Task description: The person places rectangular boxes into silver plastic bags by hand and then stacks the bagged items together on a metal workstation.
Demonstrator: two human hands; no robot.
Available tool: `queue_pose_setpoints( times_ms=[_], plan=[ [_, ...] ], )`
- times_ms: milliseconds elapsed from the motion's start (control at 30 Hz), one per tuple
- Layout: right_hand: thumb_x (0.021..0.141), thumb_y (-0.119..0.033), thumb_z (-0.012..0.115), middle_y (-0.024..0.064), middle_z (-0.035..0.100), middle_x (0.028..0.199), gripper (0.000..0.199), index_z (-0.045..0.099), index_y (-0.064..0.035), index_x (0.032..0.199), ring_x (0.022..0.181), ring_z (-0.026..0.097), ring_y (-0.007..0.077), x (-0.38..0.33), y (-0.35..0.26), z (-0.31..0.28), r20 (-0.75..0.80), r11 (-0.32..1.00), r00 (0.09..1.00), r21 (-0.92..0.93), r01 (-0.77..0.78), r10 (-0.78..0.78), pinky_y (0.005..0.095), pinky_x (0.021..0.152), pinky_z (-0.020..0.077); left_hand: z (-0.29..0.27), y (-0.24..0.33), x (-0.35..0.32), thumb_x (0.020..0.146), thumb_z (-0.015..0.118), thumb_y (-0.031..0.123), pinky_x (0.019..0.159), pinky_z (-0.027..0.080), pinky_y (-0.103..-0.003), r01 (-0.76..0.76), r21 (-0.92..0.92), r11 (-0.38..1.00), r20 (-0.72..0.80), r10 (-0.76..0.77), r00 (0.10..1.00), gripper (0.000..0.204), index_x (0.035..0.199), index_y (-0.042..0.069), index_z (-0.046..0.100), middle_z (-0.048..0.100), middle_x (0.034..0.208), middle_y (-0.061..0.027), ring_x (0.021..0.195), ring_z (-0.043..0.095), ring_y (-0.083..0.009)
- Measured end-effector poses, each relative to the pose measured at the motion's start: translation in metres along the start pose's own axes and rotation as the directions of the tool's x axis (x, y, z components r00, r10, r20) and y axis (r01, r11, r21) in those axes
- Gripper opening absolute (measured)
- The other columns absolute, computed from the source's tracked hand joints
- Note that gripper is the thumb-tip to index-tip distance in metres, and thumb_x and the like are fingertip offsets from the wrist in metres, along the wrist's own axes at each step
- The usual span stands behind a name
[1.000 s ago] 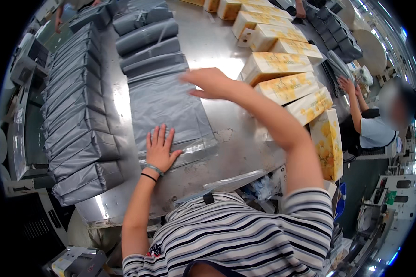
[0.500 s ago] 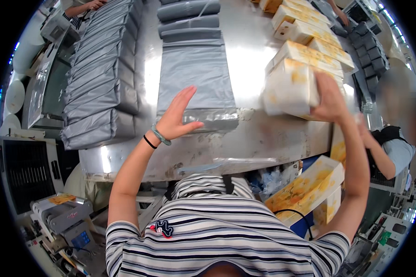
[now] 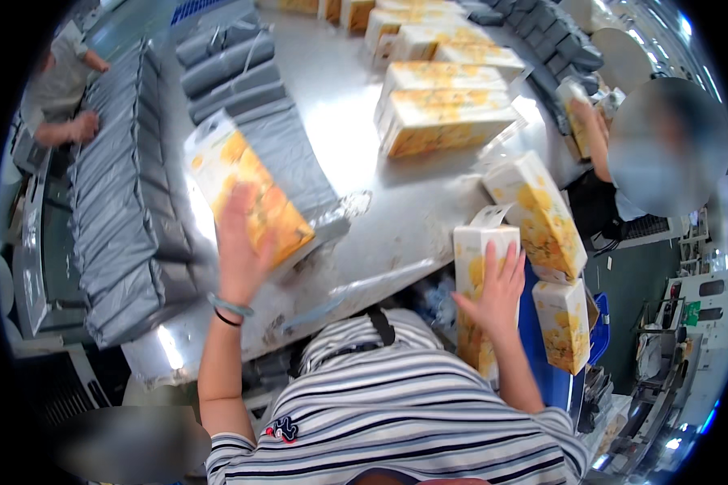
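Saw a white-and-yellow floral oblong pack (image 3: 228, 164) slanted over a flat grey plastic bag (image 3: 289, 149), plus a matching pack (image 3: 470, 263) beside the silver metal table (image 3: 396, 206).

Flowered boxes (image 3: 275, 202): one near front edge of worktop (image 3: 404, 202), two nearer right edge, three by front-right corner, at least five toward back; grey rolls (image 3: 228, 74), at least three.
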State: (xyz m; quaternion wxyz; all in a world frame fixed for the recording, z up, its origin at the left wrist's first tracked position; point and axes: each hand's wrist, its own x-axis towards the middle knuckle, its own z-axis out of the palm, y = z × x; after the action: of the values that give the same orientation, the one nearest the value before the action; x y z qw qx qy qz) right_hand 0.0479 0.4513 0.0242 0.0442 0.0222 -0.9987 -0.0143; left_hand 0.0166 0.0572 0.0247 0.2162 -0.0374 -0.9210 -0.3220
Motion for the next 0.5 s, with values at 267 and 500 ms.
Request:
queue_pose_setpoints(
  times_ms=[267,500],
  plan=[
    [0.071,-0.04,0.07,0.0274,0.024,0.143,0.084,0.033,-0.0109,0.14,0.116,0.041,0.0443,0.162,0.033,0.033,-0.239,0.884,0.915,0.42,-0.204,0.325,0.0477,0.097,0.036,0.101,0.083,0.134,0.078,0.067,0.024,0.099,0.038,-0.043,-0.441,-0.144,0.886,0.235,0.464,0.854,0.051,0.124,0.006,0.051,0.046,0.131,-0.0192,0.12,0.045,-0.0339],
    [0.072,-0.025,0.076,0.0235,0.035,0.136,0.097,0.015,0.0005,0.143,0.129,0.034,0.0345,0.155,0.01,0.068,-0.146,0.453,0.972,0.89,0.048,0.184,0.0423,0.106,0.0302,0.219,0.06,0.319,0.064,0.068,0.065,0.103,0.033,-0.044,-0.464,0.26,0.847,0.392,0.346,0.852,0.097,0.134,0.005,0.039,0.044,0.134,-0.0209,0.125,0.041,-0.0344]
  ],
)
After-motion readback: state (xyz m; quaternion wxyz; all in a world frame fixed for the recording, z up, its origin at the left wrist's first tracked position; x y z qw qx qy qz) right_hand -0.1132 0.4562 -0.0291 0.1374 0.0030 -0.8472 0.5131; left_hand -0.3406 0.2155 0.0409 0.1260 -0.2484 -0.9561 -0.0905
